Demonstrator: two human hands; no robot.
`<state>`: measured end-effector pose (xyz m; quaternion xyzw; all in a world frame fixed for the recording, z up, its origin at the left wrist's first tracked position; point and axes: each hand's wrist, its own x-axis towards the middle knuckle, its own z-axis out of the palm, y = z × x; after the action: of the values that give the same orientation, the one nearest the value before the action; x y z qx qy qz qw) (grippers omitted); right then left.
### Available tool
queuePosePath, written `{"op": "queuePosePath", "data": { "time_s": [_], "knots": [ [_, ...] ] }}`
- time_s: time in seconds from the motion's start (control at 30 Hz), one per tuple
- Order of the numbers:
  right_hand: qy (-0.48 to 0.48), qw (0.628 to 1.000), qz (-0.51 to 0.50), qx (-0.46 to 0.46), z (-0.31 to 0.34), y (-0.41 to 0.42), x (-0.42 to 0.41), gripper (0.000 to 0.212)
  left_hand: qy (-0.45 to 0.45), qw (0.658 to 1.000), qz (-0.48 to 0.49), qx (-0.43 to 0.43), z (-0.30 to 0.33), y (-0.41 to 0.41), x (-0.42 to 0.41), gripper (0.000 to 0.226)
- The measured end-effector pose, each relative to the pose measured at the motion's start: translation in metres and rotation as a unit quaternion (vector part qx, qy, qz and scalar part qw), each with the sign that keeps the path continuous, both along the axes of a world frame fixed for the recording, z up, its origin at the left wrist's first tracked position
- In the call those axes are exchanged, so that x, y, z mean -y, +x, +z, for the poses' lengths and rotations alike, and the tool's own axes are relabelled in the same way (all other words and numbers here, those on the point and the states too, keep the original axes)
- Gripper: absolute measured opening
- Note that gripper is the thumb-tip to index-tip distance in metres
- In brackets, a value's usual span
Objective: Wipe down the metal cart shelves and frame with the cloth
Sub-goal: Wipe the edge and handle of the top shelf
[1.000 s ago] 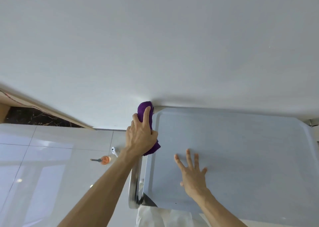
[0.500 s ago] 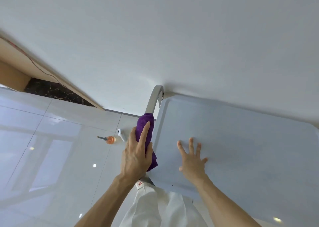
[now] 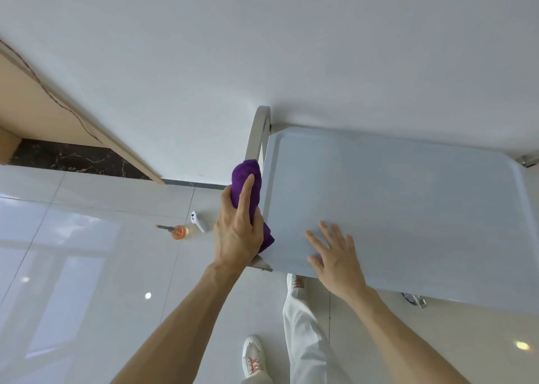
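The metal cart's top shelf (image 3: 408, 197) fills the right half of the view, pale grey with a raised rim. A curved metal handle bar (image 3: 258, 132) runs along its left side. My left hand (image 3: 237, 235) grips a purple cloth (image 3: 246, 179) wrapped around that bar, about midway along it, index finger stretched over the cloth. My right hand (image 3: 335, 252) rests flat on the shelf near its front left corner, fingers spread. The lower shelves are hidden under the top one.
A white wall stands right behind the cart. On the glossy tiled floor to the left lie an orange-handled tool (image 3: 176, 231) and a white controller (image 3: 198, 221). My white trousers and shoes (image 3: 253, 357) show below the cart's front edge.
My left hand has slid the cloth along the handle bar from its far curved end toward me, baring the top of the bar. The view has tilted down. My right hand stays flat on the shelf.
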<state>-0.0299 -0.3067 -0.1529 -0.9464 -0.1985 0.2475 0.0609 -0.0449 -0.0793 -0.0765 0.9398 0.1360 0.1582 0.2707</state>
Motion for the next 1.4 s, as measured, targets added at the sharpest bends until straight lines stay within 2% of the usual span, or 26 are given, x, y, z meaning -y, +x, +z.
{"op": "queuePosePath", "data": {
  "time_s": [0.3,0.43,0.7,0.83,1.03,1.13,1.27,1.4],
  "knots": [
    [0.004,0.991,-0.014,0.134,-0.042,-0.019,0.008,0.055,0.004,0.995,0.008,0.096,-0.037,-0.025,0.002,0.056],
    [0.015,0.982,-0.019,0.189,-0.049,-0.025,0.007,0.056,-0.024,0.989,0.036,0.144,-0.062,-0.041,0.005,0.054],
    [0.045,0.956,-0.015,0.289,-0.059,-0.028,0.002,0.05,-0.042,0.959,0.049,0.277,-0.108,-0.054,0.01,0.055],
    [0.065,0.934,-0.028,0.35,-0.073,-0.03,0.0,0.048,-0.028,0.928,0.041,0.369,-0.136,-0.052,0.007,0.055],
    [0.072,0.918,-0.023,0.388,-0.082,-0.032,0.001,0.055,-0.013,0.885,0.048,0.462,-0.167,-0.046,0.007,0.055],
    [0.096,0.918,-0.035,0.384,-0.086,-0.032,0.004,0.051,-0.044,0.875,0.015,0.481,-0.17,-0.049,0.007,0.055],
    [0.128,0.893,-0.042,0.429,-0.085,-0.037,0.006,0.046,-0.095,0.873,-0.043,0.477,-0.168,-0.066,0.001,0.052],
    [0.14,0.884,-0.034,0.445,-0.085,-0.041,0.006,0.038,-0.015,0.855,-0.059,0.515,-0.171,-0.1,-0.001,0.053]
  ]
}}
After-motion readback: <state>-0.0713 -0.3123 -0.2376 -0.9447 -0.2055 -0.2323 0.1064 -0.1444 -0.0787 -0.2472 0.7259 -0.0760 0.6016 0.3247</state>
